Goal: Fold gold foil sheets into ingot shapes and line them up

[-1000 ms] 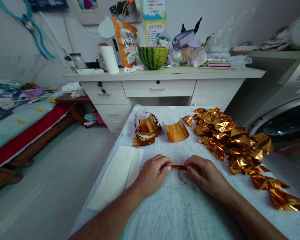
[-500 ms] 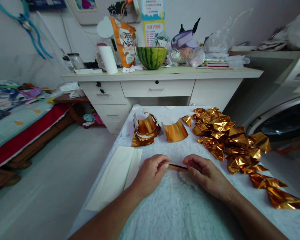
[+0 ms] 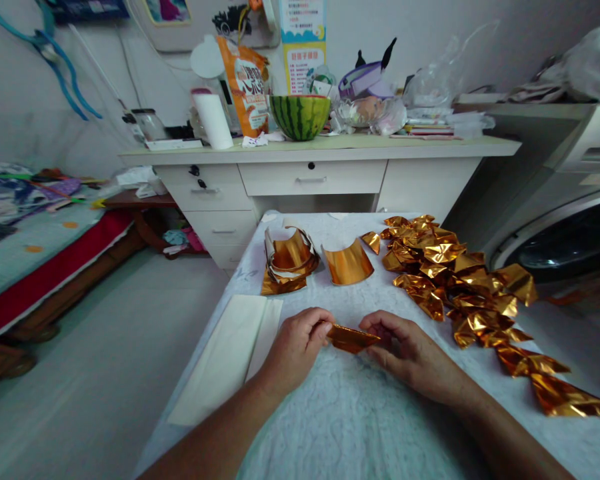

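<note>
Pinches the left end of a folded gold foil piece (image 3: pixel 351 339) between thumb and fingers (image 3: pixel 321 316) of the left hand (image 3: pixel 300 343). Holds it crosswise over the cloth-covered surface (image 3: pixel 320 427), with its glossy broad side visible. Curls the right hand (image 3: pixel 410 353) about the other end, with thumb and forefinger parted; cannot tell whether gripping the foil there or only touching it. Has pale sheets (image 3: pixel 220 353) lying beside the left forearm, partly overlapping each other. Faces a single curved gold sheet (image 3: pixel 349 262) just beyond the hands, with a cluster of curled gold sheets (image 3: pixel 291 252) near it on the left. Has a long heap of crumpled gold pieces (image 3: pixel 440 267) on the right, stretching from the far edge down the side, with one small gold piece (image 3: pixel 371 241) just beside its far end. Faces, farther off, a white desk (image 3: pixel 310 153) bearing half a watermelon (image 3: pixel 300 118), an orange pouch (image 3: pixel 245 83) and a white roll (image 3: pixel 213 121).
</note>
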Tool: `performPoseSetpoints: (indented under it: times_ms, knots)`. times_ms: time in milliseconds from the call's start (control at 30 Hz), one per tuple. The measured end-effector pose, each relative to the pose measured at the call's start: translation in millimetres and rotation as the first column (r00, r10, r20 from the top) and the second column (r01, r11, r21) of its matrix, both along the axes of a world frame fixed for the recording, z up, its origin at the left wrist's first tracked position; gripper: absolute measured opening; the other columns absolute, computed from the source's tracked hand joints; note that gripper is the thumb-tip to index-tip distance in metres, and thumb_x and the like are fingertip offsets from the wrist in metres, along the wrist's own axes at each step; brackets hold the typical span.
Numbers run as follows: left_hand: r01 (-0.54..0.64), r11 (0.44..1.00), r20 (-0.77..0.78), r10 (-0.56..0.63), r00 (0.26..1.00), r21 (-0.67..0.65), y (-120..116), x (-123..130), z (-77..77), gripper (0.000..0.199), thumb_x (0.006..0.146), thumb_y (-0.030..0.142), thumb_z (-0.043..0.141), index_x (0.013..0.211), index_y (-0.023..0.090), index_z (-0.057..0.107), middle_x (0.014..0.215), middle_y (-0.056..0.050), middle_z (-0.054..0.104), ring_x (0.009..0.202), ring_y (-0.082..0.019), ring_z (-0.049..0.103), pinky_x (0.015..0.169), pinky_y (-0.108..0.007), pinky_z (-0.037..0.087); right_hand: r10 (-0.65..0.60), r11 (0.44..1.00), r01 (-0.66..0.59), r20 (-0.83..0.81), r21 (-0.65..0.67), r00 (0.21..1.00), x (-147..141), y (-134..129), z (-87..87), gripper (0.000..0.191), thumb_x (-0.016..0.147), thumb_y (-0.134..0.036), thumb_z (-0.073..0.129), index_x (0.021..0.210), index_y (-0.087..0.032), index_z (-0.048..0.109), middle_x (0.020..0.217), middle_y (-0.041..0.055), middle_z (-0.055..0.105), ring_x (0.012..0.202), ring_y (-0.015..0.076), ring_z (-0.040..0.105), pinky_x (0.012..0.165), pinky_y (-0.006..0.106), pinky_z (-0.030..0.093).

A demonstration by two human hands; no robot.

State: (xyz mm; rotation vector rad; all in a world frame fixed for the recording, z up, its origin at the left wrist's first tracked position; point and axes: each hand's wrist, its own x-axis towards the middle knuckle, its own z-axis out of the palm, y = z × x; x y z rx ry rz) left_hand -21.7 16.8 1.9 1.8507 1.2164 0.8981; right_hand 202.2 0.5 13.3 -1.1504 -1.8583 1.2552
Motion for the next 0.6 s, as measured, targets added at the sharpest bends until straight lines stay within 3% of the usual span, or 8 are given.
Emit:
performPoseSetpoints:
  times_ms: [133, 300, 467, 600]
  knots:
    - [0.012, 1.000, 0.021, -0.012, 1.000, -0.008, -1.4, -0.3, -1.0, 0.016, 0.092, 0.020, 0.048, 0.088, 0.018, 0.063, 0.075, 0.001, 0.064, 0.067, -0.013, 0.062, 0.066, -0.022, 0.045, -0.019, 1.000, 0.019, 0.032, 0.020, 0.999, 2.2, 1.7, -4.1, 0.013, 0.091, -0.032, 0.057, 0.094, -0.020, 0.059, 0.083, 0.0017, 0.060, 0.073, 0.0154, 0.056, 0.064, 0.026, 0.043]
    - [0.026, 1.000, 0.023, -0.026, 0.999, 0.004, -1.4, -0.8, 1.3, 0.011, 0.088, 0.018, 0.054, 0.089, 0.018, 0.064, 0.079, 0.001, 0.065, 0.070, -0.013, 0.062, 0.069, -0.022, 0.045, -0.079, 0.987, 0.076, 0.018, 0.144, 0.997, 4.3, 6.4, -8.0, 0.013, 0.092, -0.032, 0.055, 0.088, -0.020, 0.061, 0.088, 0.0029, 0.057, 0.079, 0.0161, 0.055, 0.069, 0.027, 0.044]
    - [0.101, 0.995, -0.011, -0.100, 0.995, 0.008, -0.5, -0.2, 2.1, 0.011, 0.080, 0.012, 0.061, 0.087, 0.019, 0.066, 0.087, -0.001, 0.066, 0.080, -0.014, 0.061, 0.075, -0.023, 0.045, -0.145, 0.989, 0.146, -0.063, 0.009, 0.987, 4.7, 8.2, -14.6, 0.019, 0.092, -0.037, 0.055, 0.084, -0.020, 0.058, 0.074, -0.0006, 0.055, 0.068, 0.0140, 0.051, 0.062, 0.025, 0.040]
    - [0.077, 0.995, -0.008, -0.078, 0.997, -0.068, -3.2, 0.5, 0.8, 0.007, 0.081, 0.013, 0.058, 0.083, 0.019, 0.063, 0.078, 0.001, 0.065, 0.075, -0.014, 0.061, 0.072, -0.023, 0.045, -0.139, 0.990, 0.135, -0.107, -0.049, 0.985, 1.2, 5.8, -13.5, 0.022, 0.092, -0.041, 0.056, 0.085, -0.020, 0.055, 0.077, -0.0001, 0.054, 0.068, 0.0135, 0.050, 0.061, 0.025, 0.040]
